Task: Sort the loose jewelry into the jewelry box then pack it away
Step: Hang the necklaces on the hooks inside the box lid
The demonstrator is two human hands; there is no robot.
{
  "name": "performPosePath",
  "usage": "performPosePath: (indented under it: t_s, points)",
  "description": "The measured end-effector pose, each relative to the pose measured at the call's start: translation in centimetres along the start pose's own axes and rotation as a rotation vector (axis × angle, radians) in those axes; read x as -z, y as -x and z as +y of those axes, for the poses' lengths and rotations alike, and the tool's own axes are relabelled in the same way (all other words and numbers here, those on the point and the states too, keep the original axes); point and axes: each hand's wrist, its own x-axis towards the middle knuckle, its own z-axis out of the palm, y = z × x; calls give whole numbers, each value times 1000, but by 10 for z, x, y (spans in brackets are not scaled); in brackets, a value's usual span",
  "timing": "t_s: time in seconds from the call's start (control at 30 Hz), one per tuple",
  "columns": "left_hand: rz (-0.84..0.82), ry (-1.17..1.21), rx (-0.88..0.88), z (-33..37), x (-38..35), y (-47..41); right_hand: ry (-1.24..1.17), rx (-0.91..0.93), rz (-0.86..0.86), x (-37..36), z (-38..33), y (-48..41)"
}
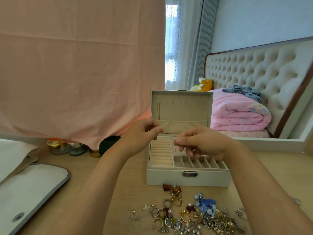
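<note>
Wooden surface (pixel 133 177) is carrying the open jewelry box (pixel 188 178), lid standing upright. Over the box's compartments, the left hand (pixel 144 134) and right hand (pixel 205 143) are each pinching a thin chain (pixel 173 139) with curled fingertips. Loose jewelry (pixel 194 216) is lying just in front of the box.

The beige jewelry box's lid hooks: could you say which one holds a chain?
The leftmost hook: a thin gold chain hangs from it; the rest are bare.
</note>
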Motion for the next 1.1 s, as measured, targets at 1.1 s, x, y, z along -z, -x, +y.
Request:
performPosePath:
  t_s: [1.1]
  points:
    - [56, 534, 273, 9, -10, -6, -331, 191, 224, 1, -1, -4]
